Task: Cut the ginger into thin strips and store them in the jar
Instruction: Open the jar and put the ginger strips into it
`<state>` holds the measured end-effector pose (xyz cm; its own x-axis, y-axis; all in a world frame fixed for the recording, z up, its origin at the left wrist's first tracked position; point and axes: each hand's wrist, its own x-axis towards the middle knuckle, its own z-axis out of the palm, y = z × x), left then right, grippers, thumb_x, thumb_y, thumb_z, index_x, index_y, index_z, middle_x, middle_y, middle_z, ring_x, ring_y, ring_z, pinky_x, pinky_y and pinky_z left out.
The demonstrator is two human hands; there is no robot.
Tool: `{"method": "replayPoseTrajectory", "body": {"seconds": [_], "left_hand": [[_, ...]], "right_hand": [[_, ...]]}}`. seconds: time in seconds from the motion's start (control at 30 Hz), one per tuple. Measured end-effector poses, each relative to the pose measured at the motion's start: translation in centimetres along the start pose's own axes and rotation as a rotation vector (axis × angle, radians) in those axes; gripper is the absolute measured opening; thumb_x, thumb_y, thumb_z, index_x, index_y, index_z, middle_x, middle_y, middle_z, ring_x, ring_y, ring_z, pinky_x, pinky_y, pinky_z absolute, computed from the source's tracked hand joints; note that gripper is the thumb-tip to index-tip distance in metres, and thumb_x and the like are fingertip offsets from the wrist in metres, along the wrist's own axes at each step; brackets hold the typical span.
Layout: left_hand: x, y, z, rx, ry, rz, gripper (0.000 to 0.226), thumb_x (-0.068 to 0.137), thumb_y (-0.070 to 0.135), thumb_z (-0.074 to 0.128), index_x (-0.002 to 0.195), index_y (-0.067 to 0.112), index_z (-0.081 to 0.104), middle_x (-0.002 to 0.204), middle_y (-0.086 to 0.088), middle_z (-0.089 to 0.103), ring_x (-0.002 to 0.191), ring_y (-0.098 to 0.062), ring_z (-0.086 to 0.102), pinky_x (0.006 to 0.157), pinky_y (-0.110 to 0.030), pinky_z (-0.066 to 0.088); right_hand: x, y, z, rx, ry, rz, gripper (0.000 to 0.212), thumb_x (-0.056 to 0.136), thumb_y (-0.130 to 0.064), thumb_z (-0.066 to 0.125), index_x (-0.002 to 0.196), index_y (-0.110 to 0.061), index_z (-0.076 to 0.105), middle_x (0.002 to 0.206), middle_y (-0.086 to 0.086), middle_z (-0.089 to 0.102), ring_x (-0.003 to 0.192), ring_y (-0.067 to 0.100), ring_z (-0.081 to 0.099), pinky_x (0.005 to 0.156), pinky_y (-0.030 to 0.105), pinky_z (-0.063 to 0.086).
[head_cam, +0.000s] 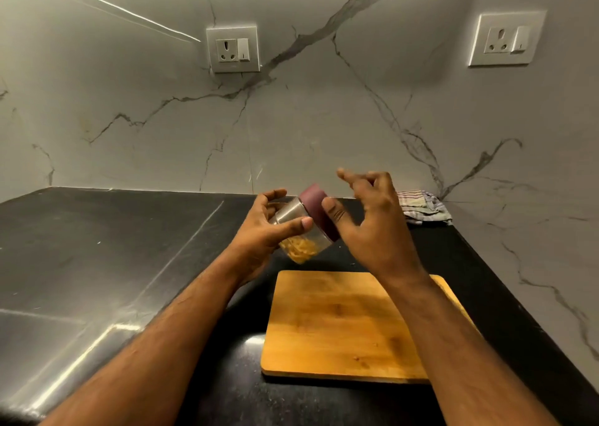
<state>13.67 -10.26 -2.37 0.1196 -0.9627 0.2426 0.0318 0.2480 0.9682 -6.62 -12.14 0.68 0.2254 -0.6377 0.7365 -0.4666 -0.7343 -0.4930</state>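
Note:
A clear glass jar (296,215) is tilted on its side in the air above the far edge of the wooden cutting board (343,325). Yellow ginger strips (298,249) lie in its lower part. A maroon lid (319,208) sits on its mouth, pointing up and to the right. My left hand (262,231) wraps around the jar's body, thumb across the glass. My right hand (366,211) is at the lid, thumb against its rim, the other fingers spread apart and lifted off it. The board is bare.
A black stone counter (97,247) runs left and toward me. A marble wall with two sockets (232,49) (507,38) stands behind and on the right. A striped cloth (421,208) lies crumpled in the back right corner.

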Motion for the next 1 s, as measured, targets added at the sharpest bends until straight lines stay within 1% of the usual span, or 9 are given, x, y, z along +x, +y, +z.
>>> {"method": "replayPoseTrajectory", "body": {"seconds": [0.07,0.13,0.23,0.37,0.47,0.57,0.67,0.8,1.0], "left_hand": [[0.0,-0.2,0.5,-0.02,-0.092,-0.014,0.101,0.053,0.033,0.095,0.14,0.025,0.045,0.138,-0.011,0.052,0.122,-0.029,0.06,0.092,-0.04,0.057],[0.0,0.0,0.7,-0.039,-0.163,-0.006,0.094,0.058,0.031,0.094,0.14,0.022,0.049,0.138,-0.014,0.054,0.123,-0.031,0.06,0.093,-0.04,0.056],[-0.3,0.1,0.5,-0.034,-0.251,0.023,0.078,0.069,0.019,0.09,0.139,0.015,0.054,0.135,-0.018,0.058,0.122,-0.034,0.061,0.098,-0.048,0.054],[-0.5,0.0,0.9,0.112,-0.284,0.101,0.062,0.078,0.0,0.078,0.136,0.008,0.057,0.13,-0.017,0.064,0.122,-0.033,0.062,0.106,-0.056,0.047],[-0.5,0.1,1.9,0.182,-0.189,0.185,0.062,0.077,0.015,0.085,0.134,0.012,0.059,0.125,-0.011,0.068,0.119,-0.029,0.064,0.104,-0.053,0.049],[-0.2,-0.6,2.8,0.315,-0.058,0.277,0.068,0.075,0.033,0.087,0.135,0.02,0.058,0.126,0.0,0.067,0.119,-0.019,0.062,0.103,-0.043,0.052],[0.3,-1.4,3.0,0.437,-0.049,0.3,0.074,0.077,0.037,0.085,0.142,0.022,0.053,0.131,0.009,0.063,0.124,-0.007,0.057,0.105,-0.025,0.048],[0.6,-1.7,2.8,0.567,-0.027,0.295,0.074,0.077,0.034,0.085,0.143,0.022,0.052,0.128,0.014,0.063,0.118,0.007,0.055,0.09,-0.002,0.04],[0.6,-2.5,2.9,0.706,0.006,0.205,0.065,0.08,0.036,0.083,0.136,0.023,0.055,0.115,0.02,0.062,0.105,0.008,0.057,0.084,-0.003,0.044]], "right_hand": [[0.0,0.5,0.0,0.044,-0.132,-0.007,0.055,0.092,-0.056,0.048,0.144,-0.049,0.03,0.144,-0.006,0.027,0.13,0.012,0.032,0.094,0.029,0.044],[-0.2,0.3,0.0,0.209,-0.232,0.058,0.052,0.092,-0.059,0.042,0.142,-0.055,0.028,0.151,-0.012,0.021,0.135,0.011,0.03,0.097,0.032,0.045],[-0.3,0.1,0.2,0.329,-0.286,0.104,0.052,0.091,-0.06,0.04,0.141,-0.048,0.037,0.135,-0.011,0.045,0.121,0.007,0.047,0.091,0.026,0.051],[-0.2,0.6,0.6,0.267,-0.236,0.143,0.054,0.089,-0.06,0.045,0.14,-0.041,0.044,0.126,-0.009,0.05,0.113,0.007,0.051,0.08,0.019,0.052],[-0.1,0.5,0.9,0.22,-0.154,0.142,0.056,0.087,-0.06,0.048,0.139,-0.036,0.047,0.125,-0.007,0.049,0.112,0.005,0.051,0.075,0.01,0.046],[0.0,0.2,1.0,0.108,-0.068,0.128,0.054,0.089,-0.052,0.053,0.137,-0.029,0.051,0.131,-0.003,0.045,0.116,0.006,0.045,0.081,0.008,0.039],[-0.4,0.1,1.1,0.012,-0.086,0.071,0.043,0.093,-0.033,0.058,0.135,-0.027,0.052,0.132,-0.003,0.043,0.12,0.007,0.041,0.092,0.018,0.045],[-0.6,0.6,1.7,-0.071,-0.114,0.031,0.042,0.092,-0.023,0.061,0.134,-0.025,0.054,0.128,-0.002,0.045,0.122,0.012,0.042,0.099,0.024,0.045],[-0.6,1.2,2.6,-0.192,-0.212,-0.02,0.041,0.093,-0.023,0.059,0.133,-0.03,0.055,0.124,-0.001,0.05,0.119,0.015,0.045,0.099,0.036,0.046]]}}
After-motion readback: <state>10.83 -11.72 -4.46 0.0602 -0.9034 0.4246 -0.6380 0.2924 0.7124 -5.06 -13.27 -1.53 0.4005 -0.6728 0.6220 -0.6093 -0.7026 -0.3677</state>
